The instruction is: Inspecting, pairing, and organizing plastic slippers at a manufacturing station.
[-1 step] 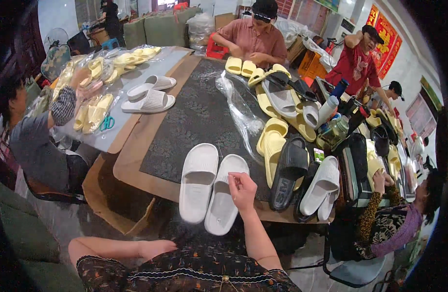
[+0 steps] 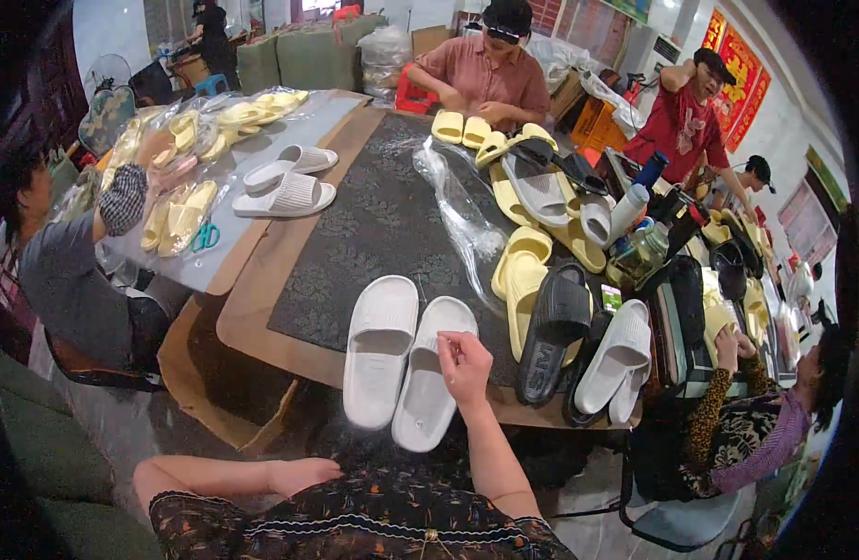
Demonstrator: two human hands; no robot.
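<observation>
Two white slide slippers lie side by side at the near edge of the dark patterned mat. My right hand (image 2: 465,362) rests on the right white slipper (image 2: 427,392), fingertips pinched together at the edge of its strap. The left white slipper (image 2: 379,350) lies untouched beside it. My left hand (image 2: 299,474) lies low by my lap, below the table edge. Its fingers are tucked out of sight and nothing shows in it.
Yellow slippers (image 2: 521,280), a black slipper (image 2: 552,329) and pale grey slippers (image 2: 616,359) crowd the right side, with crumpled clear plastic (image 2: 462,219) mid-table. Another white pair (image 2: 287,187) and scissors (image 2: 203,237) lie at the left. Several other people sit around the table (image 2: 261,289).
</observation>
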